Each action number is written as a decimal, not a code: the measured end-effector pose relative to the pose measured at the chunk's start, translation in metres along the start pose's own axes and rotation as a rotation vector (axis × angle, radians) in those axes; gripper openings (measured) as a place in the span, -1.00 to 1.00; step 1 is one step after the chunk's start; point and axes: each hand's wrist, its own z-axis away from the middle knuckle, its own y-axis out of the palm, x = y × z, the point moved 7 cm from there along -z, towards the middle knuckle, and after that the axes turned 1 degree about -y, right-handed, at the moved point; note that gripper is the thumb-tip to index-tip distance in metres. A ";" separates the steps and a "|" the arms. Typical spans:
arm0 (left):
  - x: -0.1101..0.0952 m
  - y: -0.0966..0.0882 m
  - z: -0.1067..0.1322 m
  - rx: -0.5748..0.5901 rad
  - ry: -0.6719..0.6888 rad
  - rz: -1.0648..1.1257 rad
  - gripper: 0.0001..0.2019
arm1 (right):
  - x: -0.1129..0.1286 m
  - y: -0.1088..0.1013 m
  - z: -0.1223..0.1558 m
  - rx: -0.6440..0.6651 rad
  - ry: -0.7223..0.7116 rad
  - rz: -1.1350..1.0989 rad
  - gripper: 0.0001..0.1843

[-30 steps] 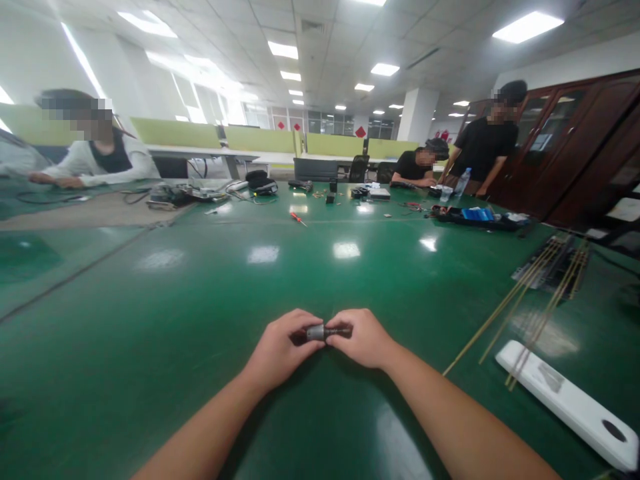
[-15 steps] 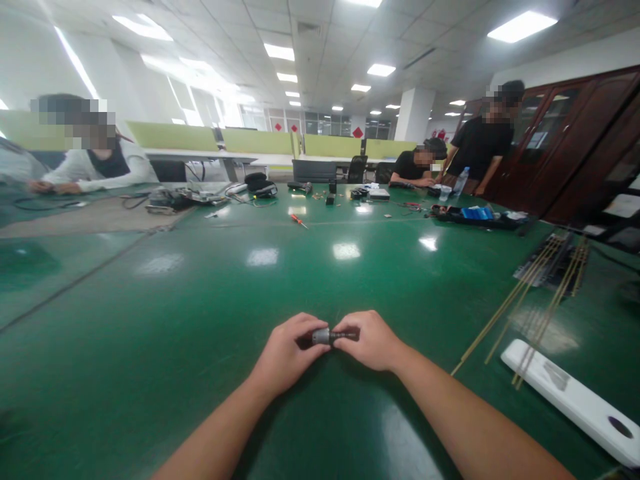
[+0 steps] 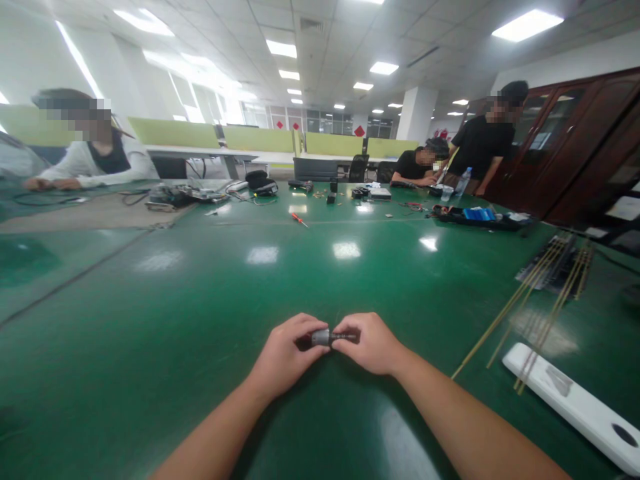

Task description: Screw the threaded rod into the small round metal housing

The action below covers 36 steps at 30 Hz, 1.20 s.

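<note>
Low in the middle of the head view, my left hand (image 3: 287, 353) grips a small grey metal cylinder (image 3: 321, 337) between thumb and fingers. A thin dark rod (image 3: 345, 337) lies in line with the cylinder on its right. My right hand (image 3: 373, 343) pinches this rod, its fingertips close beside the cylinder's end. Whether rod and cylinder are joined I cannot tell. Both hands are closed just above the green table (image 3: 210, 300), and my left palm hides the cylinder's left end.
Thin yellowish rods (image 3: 505, 320) and a white elongated case (image 3: 575, 407) lie at right. Farther off are a red screwdriver (image 3: 299, 219), a black tray with blue items (image 3: 480, 217), a bottle (image 3: 463, 183) and electronic parts (image 3: 185, 193). Several people are around the table.
My hands keep the same grip in nearly the same place. The view has shifted very slightly, and the seated person at left has moved their head a little.
</note>
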 end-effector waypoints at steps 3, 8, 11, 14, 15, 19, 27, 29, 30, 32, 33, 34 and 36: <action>-0.002 -0.001 -0.001 0.002 -0.010 0.012 -0.77 | 0.000 0.000 0.000 0.006 0.012 -0.007 -0.90; -0.005 -0.003 0.000 0.005 -0.007 0.013 -0.81 | -0.001 0.003 0.000 0.011 0.035 0.006 -0.90; -0.003 -0.003 0.001 0.006 -0.015 -0.003 -0.80 | 0.000 0.003 0.001 0.006 0.044 0.021 -0.90; -0.002 -0.004 0.000 -0.008 -0.016 -0.016 -0.79 | 0.001 0.002 0.001 0.005 0.039 0.026 -0.87; -0.002 -0.005 0.000 -0.012 -0.013 -0.017 -0.78 | 0.001 0.002 0.001 0.004 0.035 0.026 -0.87; -0.004 -0.004 0.000 -0.007 -0.010 -0.019 -0.79 | 0.001 0.001 0.001 -0.006 0.024 0.030 -0.89; -0.005 -0.003 0.001 -0.003 -0.019 -0.021 -0.79 | 0.001 -0.001 0.002 -0.006 0.019 0.010 -0.90; -0.005 -0.004 0.000 -0.008 -0.016 -0.020 -0.80 | 0.001 -0.002 0.002 -0.004 0.014 0.015 -0.91; -0.005 -0.004 0.000 -0.010 -0.014 -0.021 -0.80 | 0.002 -0.002 0.001 -0.002 0.011 0.017 -0.91; -0.005 -0.004 0.000 -0.014 -0.012 -0.023 -0.79 | 0.002 -0.003 0.001 -0.002 0.005 0.022 -0.91; -0.005 -0.004 0.000 -0.016 -0.010 -0.023 -0.79 | 0.003 -0.003 0.001 -0.005 0.002 0.026 -0.91; -0.005 -0.004 -0.001 -0.018 -0.007 -0.023 -0.79 | 0.004 -0.003 0.001 -0.007 -0.002 0.031 -0.91; -0.006 -0.004 -0.001 -0.023 -0.002 -0.018 -0.78 | 0.005 -0.004 0.001 -0.008 -0.006 0.038 -0.91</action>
